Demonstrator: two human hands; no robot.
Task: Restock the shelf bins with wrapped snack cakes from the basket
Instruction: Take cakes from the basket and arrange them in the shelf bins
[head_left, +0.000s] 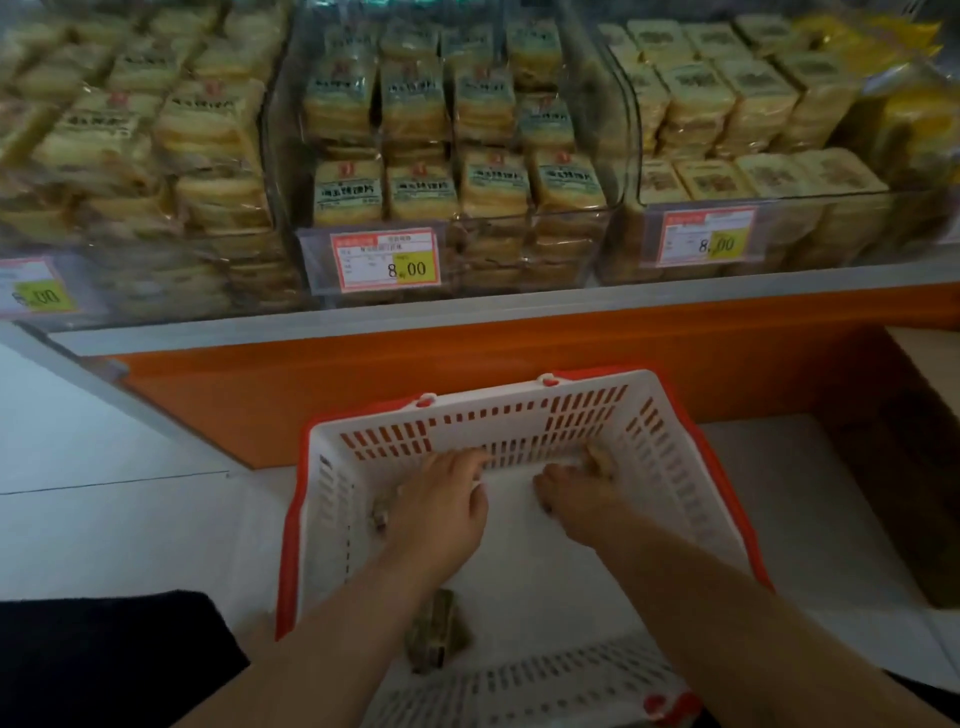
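A white basket (670, 457) with a red rim sits on the floor below the shelf. Both my hands reach down into it. My left hand (441, 504) lies over a wrapped snack cake (382, 512) near the basket's left side; only a corner of it shows, and whether the fingers hold it is hidden. My right hand (576, 493) has its fingers around a wrapped snack cake (600, 460) at the far wall. Another wrapped cake (436, 636) lies loose on the basket bottom under my left forearm. Clear shelf bins (618, 156) above are packed with wrapped cakes.
Price tags reading 8.00 (387, 260) hang on the bin fronts. An orange shelf base (415, 374) runs behind the basket. White floor tiles spread to the left. A brown box edge (914, 493) stands at the right. Dark fabric (104, 660) fills the lower left.
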